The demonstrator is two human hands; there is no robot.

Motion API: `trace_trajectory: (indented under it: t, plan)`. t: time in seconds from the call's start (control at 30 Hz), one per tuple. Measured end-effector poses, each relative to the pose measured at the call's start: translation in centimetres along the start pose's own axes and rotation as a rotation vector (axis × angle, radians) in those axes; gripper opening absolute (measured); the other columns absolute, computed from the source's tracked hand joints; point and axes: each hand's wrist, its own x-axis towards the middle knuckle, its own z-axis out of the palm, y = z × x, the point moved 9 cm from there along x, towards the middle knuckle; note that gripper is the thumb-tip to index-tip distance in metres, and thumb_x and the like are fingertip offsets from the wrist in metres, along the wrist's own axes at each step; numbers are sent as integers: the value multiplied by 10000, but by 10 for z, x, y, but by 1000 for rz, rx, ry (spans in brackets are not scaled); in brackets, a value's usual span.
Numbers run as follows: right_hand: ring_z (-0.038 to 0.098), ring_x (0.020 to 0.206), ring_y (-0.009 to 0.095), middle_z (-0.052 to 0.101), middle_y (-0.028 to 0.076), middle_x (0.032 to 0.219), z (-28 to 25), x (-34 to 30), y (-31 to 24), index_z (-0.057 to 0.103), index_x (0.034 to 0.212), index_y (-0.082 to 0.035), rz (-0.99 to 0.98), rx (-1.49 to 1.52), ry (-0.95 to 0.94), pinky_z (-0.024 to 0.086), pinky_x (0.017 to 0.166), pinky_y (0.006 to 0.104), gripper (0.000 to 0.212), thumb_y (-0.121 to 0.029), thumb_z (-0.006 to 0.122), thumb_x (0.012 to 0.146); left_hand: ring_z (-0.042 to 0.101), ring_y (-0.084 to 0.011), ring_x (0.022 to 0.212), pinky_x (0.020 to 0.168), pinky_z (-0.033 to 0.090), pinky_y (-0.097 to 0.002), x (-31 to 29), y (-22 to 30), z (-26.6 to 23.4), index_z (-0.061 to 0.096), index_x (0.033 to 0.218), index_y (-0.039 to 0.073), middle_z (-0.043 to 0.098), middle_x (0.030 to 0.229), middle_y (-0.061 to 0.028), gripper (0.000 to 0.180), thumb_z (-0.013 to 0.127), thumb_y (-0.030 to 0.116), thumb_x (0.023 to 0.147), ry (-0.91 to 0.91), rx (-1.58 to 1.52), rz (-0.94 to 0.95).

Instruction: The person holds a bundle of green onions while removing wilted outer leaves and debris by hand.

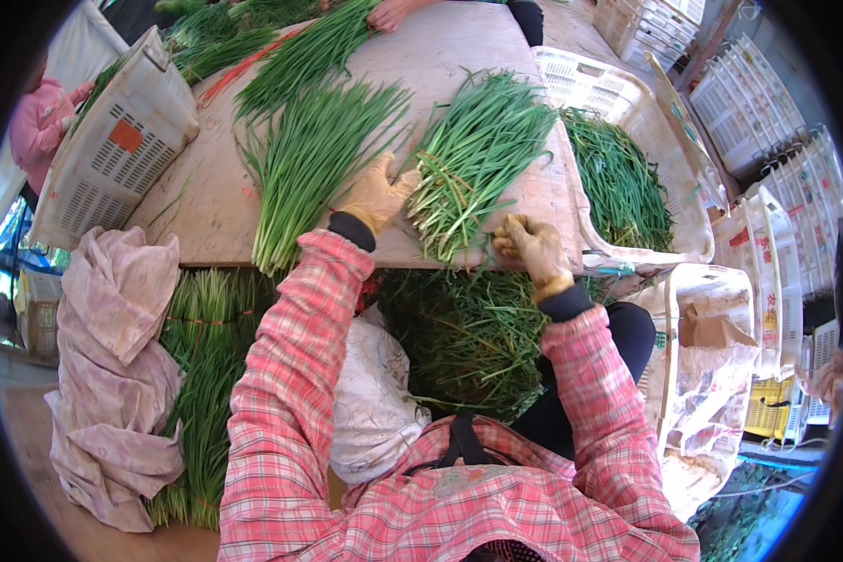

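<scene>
Two piles of garlic chives lie on the wooden table in front of me. The left pile [314, 159] is neat, its pale ends toward me. In the right pile [482, 159] the stalks are looser, with some brownish leaves at its left edge. Between the piles is my left hand [377, 194] in a tan glove, thumb and fingers apart, its fingertips close to the right pile's stalks. At the table's near edge, beside that pile's pale ends, my gloved right hand [534, 248] has its fingers curled together. Whatever they pinch, if anything, is too small to make out.
A white crate [618, 89] of chives stands right of the table [421, 47], another crate [126, 140] at left. Red ties [244, 70] lie at the back, near another person's hand [391, 13]. Loose greens [468, 347] are below the table edge; stacked crates [749, 103] stand right.
</scene>
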Motion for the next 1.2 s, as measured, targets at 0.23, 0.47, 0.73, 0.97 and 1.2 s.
trace_trajectory:
  t: [0.23,0.47,0.73,0.97,1.2]
  plan:
    - [608,745,159,658,69,851,-5,26,-14,620,1027,14,18,-152,67,495,679,292,405,-367,601,889,603,-311,950,832,458,-336,-58,51,74,481,1225,-34,620,1066,-187,483,598,116,781,-179,-288,-138]
    - [617,788,194,665,115,894,-63,-21,-5,602,1054,69,-187,-385,43,483,691,323,434,-337,594,901,552,-189,1028,897,450,-316,-124,37,44,447,1267,-86,589,1131,-139,615,708,218,800,-351,-648,-178]
    - [642,824,338,660,231,879,-45,24,-42,608,979,79,-216,-876,282,474,751,405,658,-563,566,838,557,-151,896,783,459,-311,-3,-13,79,575,1112,-68,621,987,-87,573,689,409,814,-279,-741,-356]
    - [644,769,188,676,129,931,-10,-13,-10,620,1068,48,90,-227,-2,519,699,309,527,-384,725,785,581,-126,908,829,475,-263,-65,66,101,606,1092,-57,628,1024,-54,356,604,243,899,-485,-774,-73]
    - [616,850,165,656,69,994,-2,-76,-87,587,1134,17,-257,137,-57,507,795,305,452,-131,768,747,598,-120,801,742,504,-278,-88,160,52,611,1057,-33,635,925,-33,283,674,123,829,-257,-1078,-139]
